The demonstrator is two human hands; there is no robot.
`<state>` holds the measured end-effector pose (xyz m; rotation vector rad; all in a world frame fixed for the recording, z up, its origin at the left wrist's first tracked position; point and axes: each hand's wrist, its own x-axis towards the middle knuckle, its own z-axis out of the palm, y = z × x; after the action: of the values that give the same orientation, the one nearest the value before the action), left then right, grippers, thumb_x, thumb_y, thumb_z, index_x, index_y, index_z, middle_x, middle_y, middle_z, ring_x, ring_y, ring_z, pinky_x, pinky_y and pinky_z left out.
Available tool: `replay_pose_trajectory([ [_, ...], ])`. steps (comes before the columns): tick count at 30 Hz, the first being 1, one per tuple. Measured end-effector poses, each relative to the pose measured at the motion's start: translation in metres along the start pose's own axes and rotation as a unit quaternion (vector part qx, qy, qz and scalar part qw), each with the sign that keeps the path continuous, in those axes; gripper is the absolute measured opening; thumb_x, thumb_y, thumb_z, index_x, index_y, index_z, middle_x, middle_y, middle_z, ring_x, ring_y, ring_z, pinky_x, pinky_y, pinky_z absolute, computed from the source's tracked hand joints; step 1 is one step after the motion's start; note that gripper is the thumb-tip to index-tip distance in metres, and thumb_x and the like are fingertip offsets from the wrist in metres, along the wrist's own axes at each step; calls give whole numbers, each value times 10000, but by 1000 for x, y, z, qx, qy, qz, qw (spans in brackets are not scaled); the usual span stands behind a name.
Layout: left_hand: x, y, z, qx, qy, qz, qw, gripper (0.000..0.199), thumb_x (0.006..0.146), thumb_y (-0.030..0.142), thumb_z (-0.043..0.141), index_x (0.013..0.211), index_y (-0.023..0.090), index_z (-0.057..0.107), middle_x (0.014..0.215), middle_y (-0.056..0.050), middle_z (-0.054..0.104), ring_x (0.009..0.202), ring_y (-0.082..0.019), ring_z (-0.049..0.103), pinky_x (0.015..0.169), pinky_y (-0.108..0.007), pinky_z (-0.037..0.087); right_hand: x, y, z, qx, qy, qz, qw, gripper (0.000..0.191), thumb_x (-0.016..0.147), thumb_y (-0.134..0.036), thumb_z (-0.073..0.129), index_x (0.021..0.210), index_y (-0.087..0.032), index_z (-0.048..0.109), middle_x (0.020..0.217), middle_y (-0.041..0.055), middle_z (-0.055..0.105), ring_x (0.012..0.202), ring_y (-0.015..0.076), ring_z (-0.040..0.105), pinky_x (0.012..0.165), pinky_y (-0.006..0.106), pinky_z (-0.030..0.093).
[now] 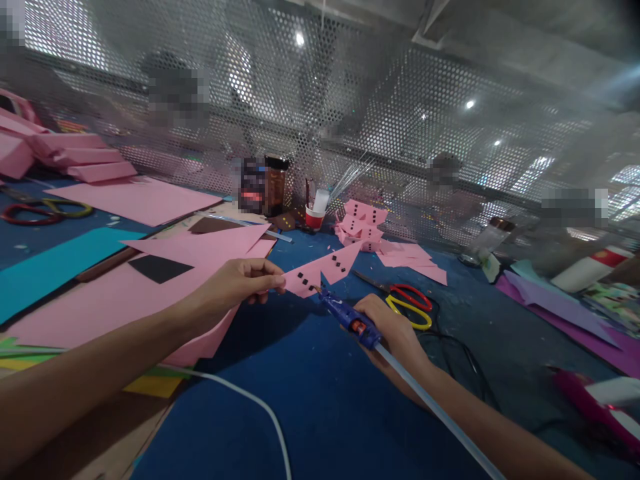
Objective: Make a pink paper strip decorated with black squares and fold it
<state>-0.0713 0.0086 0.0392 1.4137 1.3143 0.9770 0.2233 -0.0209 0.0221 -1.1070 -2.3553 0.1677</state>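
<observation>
My left hand (253,279) pinches the left end of a pink paper cutout (327,270) with small black squares on it, held up above the blue table. In my right hand (393,327) is a blue hot glue gun (347,313), its nozzle at the lower edge of the cutout. Whether the nozzle touches the paper, I cannot tell. A long translucent glue stick (430,400) sticks out of the gun's back. Just beyond the right hand lie scissors (410,307) with red and yellow handles. Similar dotted pink pieces (361,223) are piled farther back.
Pink paper sheets (215,267) with a black scrap (160,268) cover the left. Other scissors (47,208) lie far left. A perforated metal screen (320,100) rises behind the table. Black cable (465,360) curls at right, near a magenta tool (590,407). A white cord (250,393) crosses the front.
</observation>
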Motion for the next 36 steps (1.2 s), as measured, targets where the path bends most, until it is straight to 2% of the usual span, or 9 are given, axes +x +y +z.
replay_pose_trajectory([
  [6, -1, 1, 2, -5, 3, -6, 1000, 336, 668, 485, 762, 791, 180, 692, 757, -28, 712, 554, -97, 517, 475, -204, 342, 0, 3, 3, 4, -9, -8, 1000, 102, 854, -184, 618, 941, -224, 584, 936, 25, 610, 798, 164, 627, 679, 235, 463],
  [16, 0, -1, 0, -6, 5, 4, 1000, 344, 683, 492, 753, 800, 175, 688, 792, -51, 707, 566, -109, 517, 481, -216, 350, 1, 0, -1, 14, 8, -7, 1000, 113, 847, -186, 630, 938, -227, 579, 942, 33, 618, 761, 160, 620, 697, 244, 478],
  [36, -1, 1, 2, -11, 8, -3, 1000, 327, 665, 478, 767, 779, 181, 692, 756, -36, 707, 554, -113, 513, 485, -222, 341, 0, 2, 0, 2, -6, -10, 1000, 97, 862, -192, 607, 946, -230, 579, 933, 26, 615, 788, 164, 631, 675, 236, 476],
])
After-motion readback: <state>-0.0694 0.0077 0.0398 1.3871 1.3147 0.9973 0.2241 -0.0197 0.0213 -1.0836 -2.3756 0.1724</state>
